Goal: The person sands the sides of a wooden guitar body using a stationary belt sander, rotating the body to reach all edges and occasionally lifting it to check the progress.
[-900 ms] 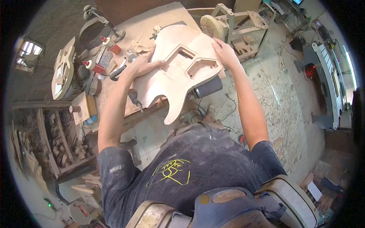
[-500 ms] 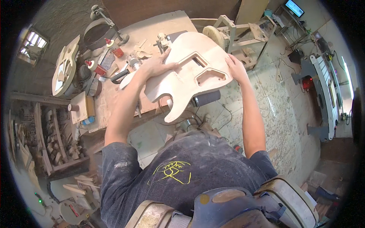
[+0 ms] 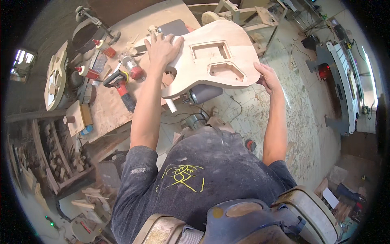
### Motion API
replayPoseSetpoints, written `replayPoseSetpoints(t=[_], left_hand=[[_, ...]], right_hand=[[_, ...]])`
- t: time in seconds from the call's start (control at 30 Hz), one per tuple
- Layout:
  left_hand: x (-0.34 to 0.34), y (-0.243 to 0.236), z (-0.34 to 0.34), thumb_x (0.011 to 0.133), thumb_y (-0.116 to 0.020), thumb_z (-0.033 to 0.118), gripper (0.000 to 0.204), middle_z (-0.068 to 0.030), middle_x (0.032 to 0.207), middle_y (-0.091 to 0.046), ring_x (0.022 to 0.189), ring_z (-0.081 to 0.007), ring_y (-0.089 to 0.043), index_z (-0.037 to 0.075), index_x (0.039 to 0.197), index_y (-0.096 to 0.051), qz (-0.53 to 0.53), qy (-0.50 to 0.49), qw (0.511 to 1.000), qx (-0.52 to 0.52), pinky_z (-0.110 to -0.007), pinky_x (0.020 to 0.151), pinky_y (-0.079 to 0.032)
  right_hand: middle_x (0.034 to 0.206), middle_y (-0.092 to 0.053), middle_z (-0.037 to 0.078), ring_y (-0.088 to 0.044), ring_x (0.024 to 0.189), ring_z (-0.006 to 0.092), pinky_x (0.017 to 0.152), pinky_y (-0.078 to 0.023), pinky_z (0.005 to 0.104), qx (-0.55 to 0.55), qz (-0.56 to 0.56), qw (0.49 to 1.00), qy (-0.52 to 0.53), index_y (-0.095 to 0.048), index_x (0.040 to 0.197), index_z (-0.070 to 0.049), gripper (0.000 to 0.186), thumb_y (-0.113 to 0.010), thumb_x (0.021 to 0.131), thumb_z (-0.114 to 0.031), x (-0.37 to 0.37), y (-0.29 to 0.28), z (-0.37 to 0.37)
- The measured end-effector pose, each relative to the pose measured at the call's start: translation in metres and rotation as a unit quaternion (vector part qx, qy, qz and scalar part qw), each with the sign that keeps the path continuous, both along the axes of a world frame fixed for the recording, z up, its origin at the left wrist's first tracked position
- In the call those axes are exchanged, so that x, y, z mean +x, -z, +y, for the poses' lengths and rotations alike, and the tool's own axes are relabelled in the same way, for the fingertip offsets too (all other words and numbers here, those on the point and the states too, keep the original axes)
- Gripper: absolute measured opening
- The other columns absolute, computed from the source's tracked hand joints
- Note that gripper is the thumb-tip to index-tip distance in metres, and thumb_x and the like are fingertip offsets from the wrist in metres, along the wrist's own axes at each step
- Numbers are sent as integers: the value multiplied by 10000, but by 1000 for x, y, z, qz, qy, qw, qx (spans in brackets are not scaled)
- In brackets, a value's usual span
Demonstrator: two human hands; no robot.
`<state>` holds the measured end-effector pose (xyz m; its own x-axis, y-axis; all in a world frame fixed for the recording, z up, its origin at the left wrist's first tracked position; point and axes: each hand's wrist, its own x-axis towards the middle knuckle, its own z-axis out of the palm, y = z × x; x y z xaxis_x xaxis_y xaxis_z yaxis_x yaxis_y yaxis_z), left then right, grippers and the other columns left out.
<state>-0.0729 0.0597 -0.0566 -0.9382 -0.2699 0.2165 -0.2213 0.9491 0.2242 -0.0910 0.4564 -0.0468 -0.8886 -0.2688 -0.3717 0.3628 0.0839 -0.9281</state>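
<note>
Dusty workbench [image 3: 162,12] ran beyond and to the left of the guitar body [image 3: 201,69], the landmark for these notes; speckled floor [image 3: 302,134] to its right. Guitar body lay face up over the bench's near right edge, its two cut pockets exposed.

Grip: right hand [image 3: 268,79] grasped the body's right end, thumb side uppermost; remaining fingers partly out of sight at the rim. Left hand [image 3: 162,49] lay on the body's left part, fingers splayed and uncurled; how firmly it pressed could not be told.

Obscured: left hand and forearm covered much of the body's left end, so its outline there was hard to follow. Dark roller [image 3: 207,93] showed only in part, at the body's near edge; white tube [image 3: 172,106], just left of the roller, had its upper end hidden under the body. Far left of the body, a second guitar body [image 3: 57,77] was bent by the lens.

Change against the preceding frame: body turned, its long horn, previously pointing toward the wearer, now directed left behind the forearm. Red-and-black power tool [image 3: 121,87], left of the body, had become plainly visible. Left fingers had spread.
</note>
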Motion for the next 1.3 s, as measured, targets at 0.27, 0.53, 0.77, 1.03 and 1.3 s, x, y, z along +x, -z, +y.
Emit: replayPoseSetpoints(t=[0.27,0.53,0.77,1.03,1.3], left_hand=[[-52,5,45,945,-404,639,634,-132,1468,-488,1438,-364,-306,207,1370,-591,17,84,996,-30,-629,1167,-132],[-82,4,79,913,-450,651,624,-115,1452,-508,1431,-350,-331,219,1324,-635,35,77,996,-14,-603,1185,-109],[-92,7,94,918,-432,664,635,-113,1452,-506,1452,-329,-304,221,1322,-638,36,50,998,-17,-588,1195,-119],[-74,7,82,914,-445,646,641,-123,1447,-510,1446,-323,-313,187,1316,-642,34,46,998,-2,-581,1192,-120],[-97,-5,110,909,-450,653,636,-141,1455,-496,1453,-324,-304,207,1324,-633,26,27,999,25,-585,1191,-111]], right_hand=[[1125,-686,95,-694,928,151,767,-581,301,-36,-41,998,-33,-569,1287,22,538,-686,882,-311,3,0,66],[1072,-696,58,-678,869,123,712,-543,258,9,-27,999,-43,-589,1279,-6,586,-700,828,-365,-30,0,100],[1091,-702,75,-688,904,142,753,-558,283,41,-34,996,-72,-592,1261,19,549,-683,857,-341,-55,-10,111],[1123,-700,87,-690,945,152,772,-564,294,15,-40,994,-98,-586,1264,22,521,-675,886,-326,-55,-5,102],[1134,-697,88,-688,962,175,810,-554,339,62,-24,995,-70,-583,1271,13,517,-656,891,-329,-80,-17,123]])
